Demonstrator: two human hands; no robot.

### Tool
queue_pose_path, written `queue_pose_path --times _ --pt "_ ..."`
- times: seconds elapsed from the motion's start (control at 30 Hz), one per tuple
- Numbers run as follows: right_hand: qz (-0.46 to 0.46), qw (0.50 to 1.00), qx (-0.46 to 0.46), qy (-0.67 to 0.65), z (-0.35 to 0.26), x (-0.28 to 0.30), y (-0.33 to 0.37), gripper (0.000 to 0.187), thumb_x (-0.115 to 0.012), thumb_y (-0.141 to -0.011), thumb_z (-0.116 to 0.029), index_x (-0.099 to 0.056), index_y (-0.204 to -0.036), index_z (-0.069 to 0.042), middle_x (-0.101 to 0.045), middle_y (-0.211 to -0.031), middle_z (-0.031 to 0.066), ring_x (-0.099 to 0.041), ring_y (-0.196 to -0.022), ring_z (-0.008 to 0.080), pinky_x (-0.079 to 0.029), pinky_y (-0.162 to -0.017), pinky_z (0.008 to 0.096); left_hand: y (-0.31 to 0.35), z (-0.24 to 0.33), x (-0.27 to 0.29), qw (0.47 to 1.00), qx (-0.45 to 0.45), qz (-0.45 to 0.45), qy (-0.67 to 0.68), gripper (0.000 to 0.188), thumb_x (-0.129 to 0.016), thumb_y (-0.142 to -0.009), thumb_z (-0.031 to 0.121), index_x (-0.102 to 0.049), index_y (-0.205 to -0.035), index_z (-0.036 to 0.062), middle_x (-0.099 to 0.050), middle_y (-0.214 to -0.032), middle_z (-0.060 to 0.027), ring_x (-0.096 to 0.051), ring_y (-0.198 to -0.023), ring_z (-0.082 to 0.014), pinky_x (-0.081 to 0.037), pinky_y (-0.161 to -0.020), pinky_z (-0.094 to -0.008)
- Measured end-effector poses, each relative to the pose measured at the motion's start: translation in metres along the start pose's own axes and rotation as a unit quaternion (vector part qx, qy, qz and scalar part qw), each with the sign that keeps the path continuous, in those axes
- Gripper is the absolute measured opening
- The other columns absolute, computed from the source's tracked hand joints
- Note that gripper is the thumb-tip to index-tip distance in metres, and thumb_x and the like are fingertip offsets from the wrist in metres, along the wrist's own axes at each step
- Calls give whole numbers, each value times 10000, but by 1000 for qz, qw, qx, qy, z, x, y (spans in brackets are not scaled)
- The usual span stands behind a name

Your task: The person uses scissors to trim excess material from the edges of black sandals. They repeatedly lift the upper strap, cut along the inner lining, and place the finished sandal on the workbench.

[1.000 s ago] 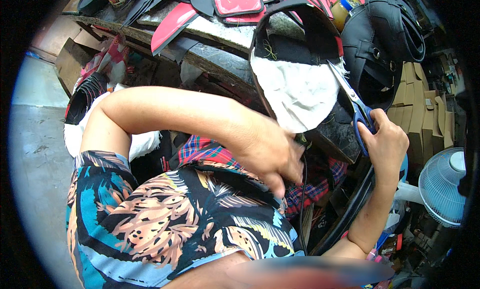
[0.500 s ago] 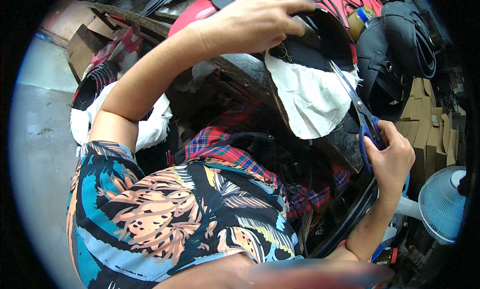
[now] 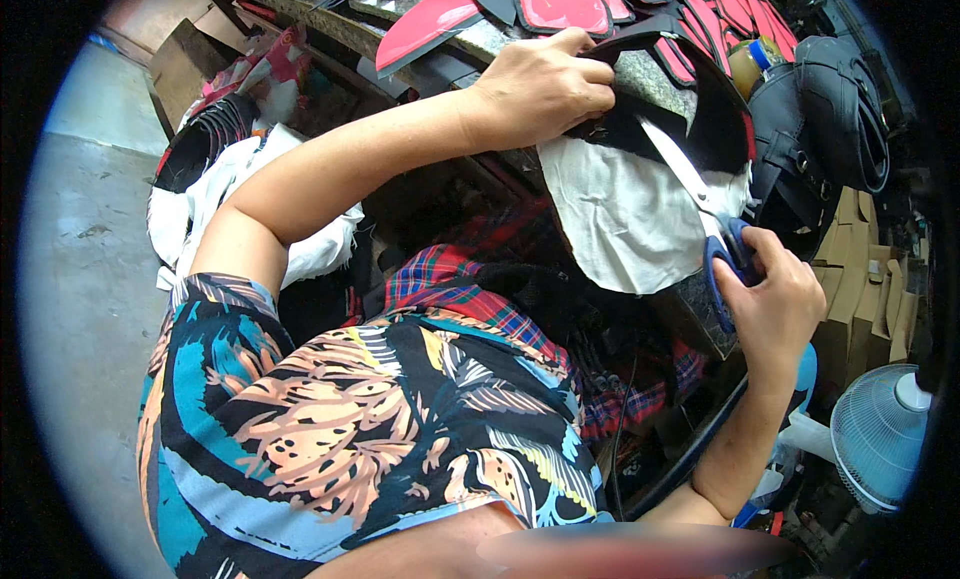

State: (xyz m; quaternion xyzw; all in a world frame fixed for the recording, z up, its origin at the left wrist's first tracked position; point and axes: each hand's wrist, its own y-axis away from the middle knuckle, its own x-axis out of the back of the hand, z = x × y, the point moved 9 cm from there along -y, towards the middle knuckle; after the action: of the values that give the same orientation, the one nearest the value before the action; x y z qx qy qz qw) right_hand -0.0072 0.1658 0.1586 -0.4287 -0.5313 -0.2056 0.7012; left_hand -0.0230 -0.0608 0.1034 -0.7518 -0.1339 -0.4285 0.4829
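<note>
My right hand point(image 3: 775, 289) is wrapped round the blue handles of a pair of scissors point(image 3: 692, 179). Their silvery blades look closed together and lie across a curved black piece with red at its edge point(image 3: 718, 119). White lining cloth point(image 3: 615, 219) with a frayed edge hangs from this piece towards me, over the table's near edge. At the piece's upper left, the fingers of my left hand point(image 3: 550, 89) are closed on its black edge. The fingertips are partly hidden behind the hand, and the blade tips rest beside the border of black and white.
Red and black cut pieces point(image 3: 565, 4) cover the far table, near a yellowish jar with a blue lid point(image 3: 750, 67). Black strapped items point(image 3: 835, 99) stand to the right, above folded cardboard point(image 3: 860, 289) and a fan point(image 3: 880, 439). White cloth bundles point(image 3: 325, 244) lie left.
My left hand has come down from a blurred, loose pose and closed on the black edge. The scissors' blades have swung slightly left over the piece. The whole view has shifted a little.
</note>
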Motion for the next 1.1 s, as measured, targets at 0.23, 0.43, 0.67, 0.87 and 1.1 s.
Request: queue_pose_path --times 0.23,0.43,0.67,0.87,1.1 --pt "-7 1000 14 20 -20 11 -1 363 -864 -677 -307 -729 -962 -126 -692 -754 80 -664 -689 278 -504 -668 398 -5 -13 -6 995 74 26 66 124 -709 -874 204 -679 -937 102 -663 -922 -43 -631 -943 -276 -543 -794 -387" --pt "-33 999 4 43 -19 1 -8 353 -858 -689 -339 -721 -933 -124 -702 -763 86 -680 -706 280 -508 -694 399 -8 -18 -3 988 106 28 111 133 -719 -870 210 -675 -929 99 -662 -927 -40 -644 -934 -276 -544 -798 -384" --pt "-51 998 18 20 -23 -12 -12 362 -839 -713 -322 -728 -976 -101 -710 -774 90 -689 -712 275 -516 -690 386 -12 5 13 996 46 75 -4 114 -724 -852 193 -662 -900 111 -626 -901 -39 -632 -934 -254 -545 -739 -357" --pt "-64 997 31 4 -27 -26 -9 341 -849 -726 -387 -699 -872 -117 -700 -694 119 -703 -656 300 -533 -649 404 -13 1 7 996 46 70 5 99 -701 -830 178 -664 -868 94 -647 -879 -47 -644 -901 -249 -557 -755 -355" --pt "-101 994 -17 -32 -12 -18 -11 345 -846 -728 -368 -721 -912 -104 -720 -743 135 -720 -684 302 -546 -666 391 -15 -8 6 994 74 73 28 150 -707 -887 215 -657 -898 74 -646 -884 -81 -641 -910 -291 -531 -794 -378"
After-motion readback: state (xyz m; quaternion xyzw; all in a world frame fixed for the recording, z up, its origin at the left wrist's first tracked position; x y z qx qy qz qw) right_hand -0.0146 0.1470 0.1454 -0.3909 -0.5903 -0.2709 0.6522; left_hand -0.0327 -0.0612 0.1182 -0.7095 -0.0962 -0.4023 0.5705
